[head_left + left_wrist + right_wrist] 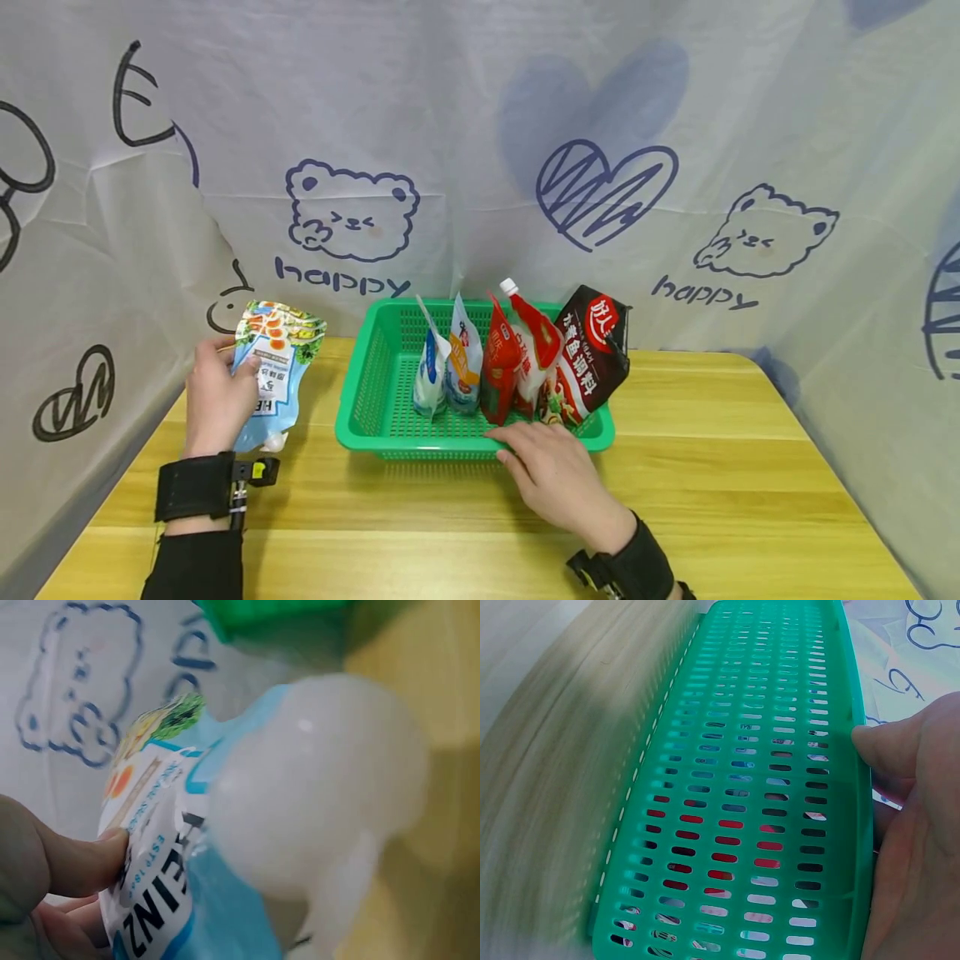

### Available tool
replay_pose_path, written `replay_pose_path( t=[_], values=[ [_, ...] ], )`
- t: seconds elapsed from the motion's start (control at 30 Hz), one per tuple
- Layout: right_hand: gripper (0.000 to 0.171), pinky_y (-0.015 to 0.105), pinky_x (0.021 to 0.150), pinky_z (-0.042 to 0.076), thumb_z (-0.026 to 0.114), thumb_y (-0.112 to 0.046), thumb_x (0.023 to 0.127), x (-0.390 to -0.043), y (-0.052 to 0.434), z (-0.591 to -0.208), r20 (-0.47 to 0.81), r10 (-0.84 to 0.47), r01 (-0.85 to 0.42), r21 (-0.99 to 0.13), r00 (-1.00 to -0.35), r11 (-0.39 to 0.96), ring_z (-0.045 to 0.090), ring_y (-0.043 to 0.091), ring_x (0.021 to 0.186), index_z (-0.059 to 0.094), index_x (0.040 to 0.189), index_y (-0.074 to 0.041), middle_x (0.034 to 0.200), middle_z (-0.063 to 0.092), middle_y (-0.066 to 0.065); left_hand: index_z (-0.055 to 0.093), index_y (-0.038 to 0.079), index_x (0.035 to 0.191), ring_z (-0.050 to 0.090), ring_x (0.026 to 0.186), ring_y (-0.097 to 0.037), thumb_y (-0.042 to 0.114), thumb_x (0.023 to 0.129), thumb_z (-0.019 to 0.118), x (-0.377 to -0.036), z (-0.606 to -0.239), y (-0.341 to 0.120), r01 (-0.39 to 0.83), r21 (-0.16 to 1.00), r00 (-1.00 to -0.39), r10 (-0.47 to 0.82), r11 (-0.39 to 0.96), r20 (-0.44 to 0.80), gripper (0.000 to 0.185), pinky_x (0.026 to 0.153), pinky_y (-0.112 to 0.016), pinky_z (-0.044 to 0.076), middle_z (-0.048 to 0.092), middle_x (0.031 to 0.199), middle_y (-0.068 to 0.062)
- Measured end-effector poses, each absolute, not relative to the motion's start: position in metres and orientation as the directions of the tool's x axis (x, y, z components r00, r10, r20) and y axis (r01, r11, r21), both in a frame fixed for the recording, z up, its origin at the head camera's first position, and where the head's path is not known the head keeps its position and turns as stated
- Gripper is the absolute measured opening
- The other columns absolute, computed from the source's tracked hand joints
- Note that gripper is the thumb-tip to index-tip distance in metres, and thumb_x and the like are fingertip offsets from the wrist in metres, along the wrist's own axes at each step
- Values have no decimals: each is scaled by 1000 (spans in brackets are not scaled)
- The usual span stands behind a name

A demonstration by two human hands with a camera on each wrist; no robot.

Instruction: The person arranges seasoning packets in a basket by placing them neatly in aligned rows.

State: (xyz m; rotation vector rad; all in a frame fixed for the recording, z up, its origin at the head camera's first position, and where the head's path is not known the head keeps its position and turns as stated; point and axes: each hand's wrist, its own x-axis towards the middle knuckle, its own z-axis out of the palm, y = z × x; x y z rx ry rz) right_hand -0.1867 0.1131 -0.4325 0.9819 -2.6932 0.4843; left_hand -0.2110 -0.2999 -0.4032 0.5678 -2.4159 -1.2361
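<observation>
My left hand (217,400) grips a blue and white Heinz spout pouch (273,367) upside down, left of the green basket (420,442). In the left wrist view my fingers (67,862) pinch the pouch (165,892), and its white cap (315,787) looms blurred close to the lens. My right hand (551,475) holds the basket's front rim, thumb along the top. The right wrist view shows the thumb (885,742) hooked on the rim above the slotted wall (742,787). Inside the basket several pouches stand upright: a blue-white one (430,375), a red one (501,367) and a dark bag (596,350).
The basket sits mid-table on a wooden tabletop (712,467). The left half of the basket holds nothing. A white cloth printed with bears and hearts (600,192) hangs close behind and along both sides.
</observation>
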Motion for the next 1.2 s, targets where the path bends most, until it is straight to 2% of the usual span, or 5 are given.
replay_pose_path(
  t=[0.27,0.47,0.77,1.0,1.2],
  values=[
    [27,38,83,52,63,-26,105,-187,113,-432,325,-582,-658,-219,-745,720,69,17,108,70,131,-21,121,73,-4,31,0,154,54,125,-35,14,109,50,-200,-379,-272,-13,874,-801,-528,486,282,51,89,-32,39,56,147,-24],
    [28,38,83,52,62,-26,105,-187,113,-431,324,-584,-660,-217,-744,719,69,16,107,69,132,-21,121,73,-4,35,0,151,53,113,-22,11,108,54,-190,-363,-252,97,887,-777,-522,452,351,48,81,-26,40,60,144,-21],
    [29,40,85,52,62,-28,106,-187,115,-431,320,-578,-654,-241,-751,717,68,17,111,69,133,-21,123,73,-4,36,-3,149,51,104,-12,4,106,56,-180,-348,-215,233,908,-854,-373,347,362,48,74,-14,47,62,138,-21],
    [36,46,97,54,60,-34,107,-187,118,-428,318,-537,-623,-441,-781,646,66,20,116,64,139,-17,129,69,-3,35,-5,146,55,103,-18,0,105,55,-177,-350,-188,265,931,-924,-209,250,320,46,76,-21,53,62,133,-22],
    [41,40,93,56,61,-27,107,-185,120,-422,427,-470,-629,-615,-773,476,66,18,111,56,146,-16,132,66,-3,36,-5,141,60,106,-25,-4,103,56,-174,-353,-168,277,931,-948,-88,238,305,43,80,-26,56,63,130,-24]
  ],
)
